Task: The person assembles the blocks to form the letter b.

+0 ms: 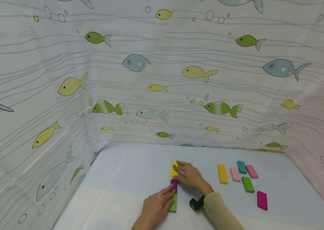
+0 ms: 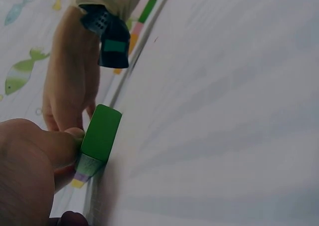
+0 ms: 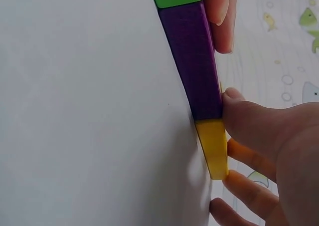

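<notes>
Three blocks lie end to end in a row on the pale table: a yellow block (image 1: 174, 170) farthest, a purple block (image 1: 174, 185) in the middle, a green block (image 1: 173, 205) nearest. My left hand (image 1: 171, 191) rests flat along the green and purple blocks, its fingers (image 3: 222, 11) against the purple block (image 3: 192, 61). In the left wrist view a fingertip presses the side of the green block (image 2: 102, 133). My right hand (image 1: 179, 169) touches the yellow block (image 3: 213, 148) with its fingertips (image 3: 234, 102) at the side and far end.
Several loose blocks lie to the right: yellow (image 1: 222, 173), light pink (image 1: 235, 174), teal (image 1: 241, 167), pink (image 1: 252, 171), green (image 1: 248, 184), magenta (image 1: 262, 200). A fish-print curtain (image 1: 156, 80) walls the table on three sides. A black wrist strap (image 1: 196, 203) sits on my right arm.
</notes>
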Motion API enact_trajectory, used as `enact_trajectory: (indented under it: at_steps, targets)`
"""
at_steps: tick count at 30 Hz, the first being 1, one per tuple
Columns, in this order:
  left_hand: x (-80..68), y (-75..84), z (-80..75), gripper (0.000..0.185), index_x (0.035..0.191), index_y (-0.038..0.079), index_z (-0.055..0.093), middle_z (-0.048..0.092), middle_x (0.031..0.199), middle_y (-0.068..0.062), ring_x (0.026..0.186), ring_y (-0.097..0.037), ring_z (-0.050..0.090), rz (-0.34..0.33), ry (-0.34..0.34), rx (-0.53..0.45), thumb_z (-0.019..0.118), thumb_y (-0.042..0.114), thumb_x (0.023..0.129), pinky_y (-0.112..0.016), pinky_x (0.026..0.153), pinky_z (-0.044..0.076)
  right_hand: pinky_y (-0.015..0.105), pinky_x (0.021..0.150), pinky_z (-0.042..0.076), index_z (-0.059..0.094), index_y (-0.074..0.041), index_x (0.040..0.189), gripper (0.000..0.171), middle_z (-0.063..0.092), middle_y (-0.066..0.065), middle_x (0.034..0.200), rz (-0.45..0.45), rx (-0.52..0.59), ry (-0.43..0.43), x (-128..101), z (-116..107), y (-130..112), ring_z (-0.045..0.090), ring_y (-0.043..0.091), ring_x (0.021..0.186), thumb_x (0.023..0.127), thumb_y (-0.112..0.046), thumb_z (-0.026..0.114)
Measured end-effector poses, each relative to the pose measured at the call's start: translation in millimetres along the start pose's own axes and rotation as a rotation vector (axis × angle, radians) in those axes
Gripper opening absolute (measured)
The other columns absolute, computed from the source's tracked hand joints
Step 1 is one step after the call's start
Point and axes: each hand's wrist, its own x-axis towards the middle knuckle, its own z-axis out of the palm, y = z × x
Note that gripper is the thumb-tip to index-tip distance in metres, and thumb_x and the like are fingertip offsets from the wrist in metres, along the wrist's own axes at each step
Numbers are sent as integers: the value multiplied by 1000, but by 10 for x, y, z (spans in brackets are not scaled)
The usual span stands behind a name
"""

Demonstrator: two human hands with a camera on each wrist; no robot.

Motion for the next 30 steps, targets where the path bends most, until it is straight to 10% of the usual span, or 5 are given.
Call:
enact_trajectory:
  at_steps: [30]
  targets:
    - [10,-33,34,36,131,27,65,56,143,9,116,-20,65,-22,-19,-10,62,36,97,-42,76,58,61,107,35,61,-16,136,50,44,7,153,-43,-12,-9,-26,0,14,44,36,136,94,-43,64]
